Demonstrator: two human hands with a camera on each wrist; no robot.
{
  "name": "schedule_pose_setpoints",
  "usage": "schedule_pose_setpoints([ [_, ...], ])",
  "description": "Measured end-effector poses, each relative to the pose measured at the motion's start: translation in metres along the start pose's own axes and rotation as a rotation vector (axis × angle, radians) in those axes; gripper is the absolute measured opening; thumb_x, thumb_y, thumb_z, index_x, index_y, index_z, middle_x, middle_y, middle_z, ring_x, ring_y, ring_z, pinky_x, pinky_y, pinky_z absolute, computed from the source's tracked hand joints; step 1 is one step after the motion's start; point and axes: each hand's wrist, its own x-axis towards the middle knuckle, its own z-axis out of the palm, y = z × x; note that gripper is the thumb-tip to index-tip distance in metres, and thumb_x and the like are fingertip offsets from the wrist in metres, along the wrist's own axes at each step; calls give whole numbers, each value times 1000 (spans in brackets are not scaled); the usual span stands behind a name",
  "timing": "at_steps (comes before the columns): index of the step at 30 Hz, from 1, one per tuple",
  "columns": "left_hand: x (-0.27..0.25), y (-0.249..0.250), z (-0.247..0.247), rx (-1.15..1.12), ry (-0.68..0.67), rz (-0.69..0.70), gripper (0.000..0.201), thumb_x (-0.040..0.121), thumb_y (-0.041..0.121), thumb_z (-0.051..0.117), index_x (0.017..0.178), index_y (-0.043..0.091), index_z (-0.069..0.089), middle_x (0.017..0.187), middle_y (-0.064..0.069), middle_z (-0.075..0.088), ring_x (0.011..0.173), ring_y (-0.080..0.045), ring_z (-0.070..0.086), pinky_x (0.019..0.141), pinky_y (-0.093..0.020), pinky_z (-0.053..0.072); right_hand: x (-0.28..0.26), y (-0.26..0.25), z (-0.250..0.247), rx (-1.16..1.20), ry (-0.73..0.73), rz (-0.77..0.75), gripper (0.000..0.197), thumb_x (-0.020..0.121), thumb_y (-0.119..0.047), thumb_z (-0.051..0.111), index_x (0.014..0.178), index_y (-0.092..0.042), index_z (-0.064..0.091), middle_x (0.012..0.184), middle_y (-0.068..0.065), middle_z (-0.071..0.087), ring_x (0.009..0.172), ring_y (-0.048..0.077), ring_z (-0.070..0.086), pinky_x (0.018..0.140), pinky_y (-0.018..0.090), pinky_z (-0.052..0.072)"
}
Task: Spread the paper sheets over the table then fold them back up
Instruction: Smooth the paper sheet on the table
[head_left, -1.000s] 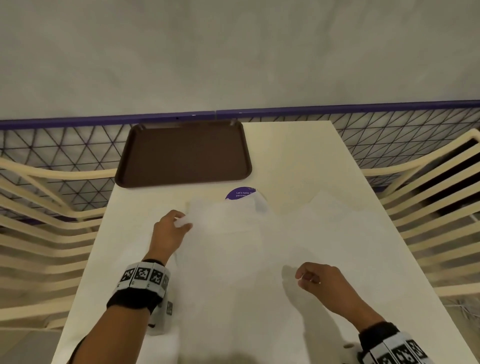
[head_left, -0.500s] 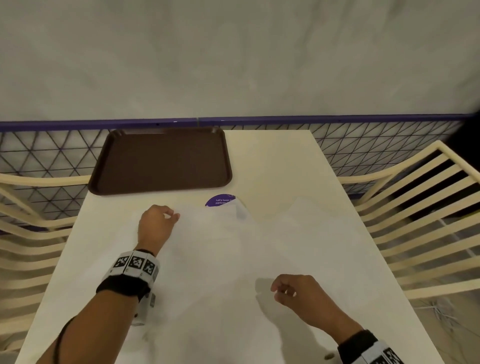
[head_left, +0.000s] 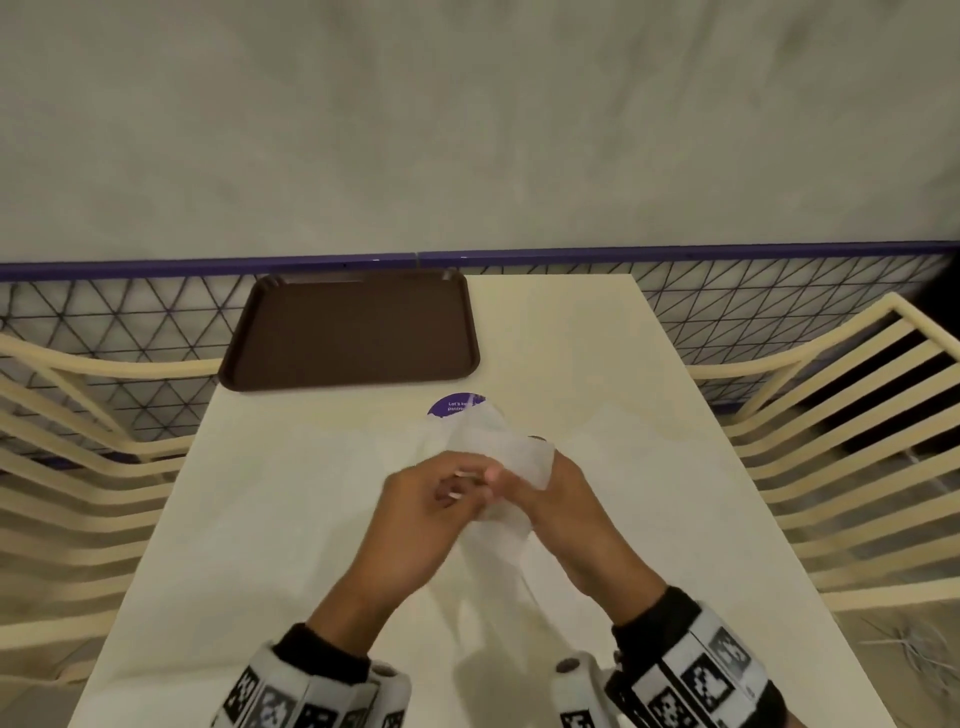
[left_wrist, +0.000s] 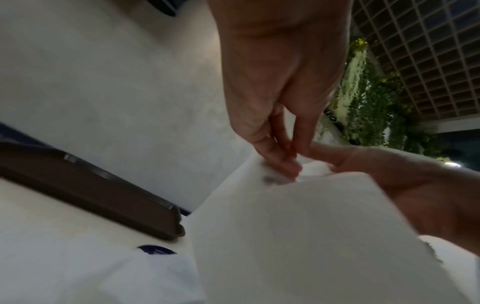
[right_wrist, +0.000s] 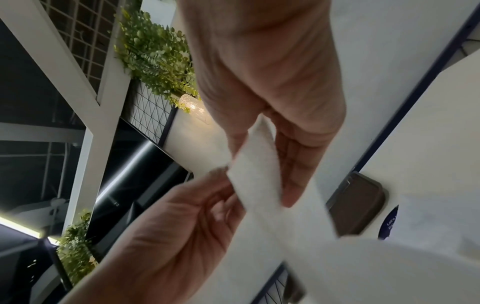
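A thin white paper sheet is raised off the cream table between my two hands at its middle. My left hand pinches the sheet's edge with thumb and fingertips, as the left wrist view shows. My right hand holds the same sheet between thumb and fingers, touching the left hand. The sheet hangs down toward me. More pale sheets lie flat on the table at the left and the right.
A brown tray sits at the table's far left corner. A round purple sticker is partly covered by paper. Cream slatted chairs flank both sides, with a wire fence and a grey wall behind.
Both hands have left their places apart on the spread paper and come together at the middle. A sheet that lay flat is now lifted and gathered between them.
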Motion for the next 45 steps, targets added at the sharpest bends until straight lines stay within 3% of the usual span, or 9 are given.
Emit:
schedule_pose_setpoints([
  [3,-6,4,-15,288,97,174,51,69,22,80,109,42,57,120,30,52,106,1,42,84,-7,35,-11,-6,-11,-78,-86,36,13,85,-9,63,96,-13,69,93,3,73,87,21,69,78,33,54],
  [6,-7,10,-16,544,-189,97,80,56,42,84,122,53,40,124,34,36,115,3,22,91,-8,26,-22,-17,-26,-223,-288,57,8,83,-9,66,84,-16,70,81,-2,72,77,13,66,69,25,50],
  [10,-8,-3,-27,513,-388,-43,24,64,32,82,81,28,66,81,10,69,83,-8,60,75,-26,48,-27,-27,-51,-175,-286,80,15,81,-4,65,95,-4,71,93,13,73,80,22,69,70,27,56],
  [17,-2,-41,-50,373,-59,-169,25,72,19,78,52,24,63,52,12,61,49,-4,48,56,-19,38,-5,5,-85,-350,-51,59,4,84,-9,66,81,-6,66,75,3,68,69,17,63,64,26,46],
  [22,-13,-43,-45,143,202,-124,13,78,5,71,69,14,71,54,7,66,40,-6,49,47,-12,40,-15,21,-79,-332,159,-69,8,83,-12,67,77,-13,71,73,9,68,64,17,55,61,28,40],
  [25,-35,-45,-45,-28,211,-105,15,78,-6,67,74,8,72,73,-1,74,60,-10,65,59,-14,51,-36,27,-75,-247,142,-132,10,82,-7,67,80,-13,75,80,8,73,73,24,64,70,34,46],
  [29,-69,-77,-42,-82,143,-168,31,74,-24,58,69,4,70,85,1,75,80,-7,70,68,-14,54,-67,54,-75,-236,47,-54,18,77,5,68,78,-11,77,87,-3,75,95,7,68,88,15,47],
  [36,-108,-143,-30,143,-47,-335,55,67,-20,67,53,33,70,79,13,74,75,1,68,72,-9,51,-90,128,-78,-407,-88,178,32,75,-1,73,68,-32,77,84,-13,74,93,-2,66,85,7,44],
  [45,-67,-146,-22,92,166,-454,18,78,-6,68,64,2,58,53,-12,66,42,-10,61,40,-19,46,-30,123,-71,-625,35,56,21,81,-7,67,68,-24,65,54,-15,59,49,-6,51,51,8,37],
])
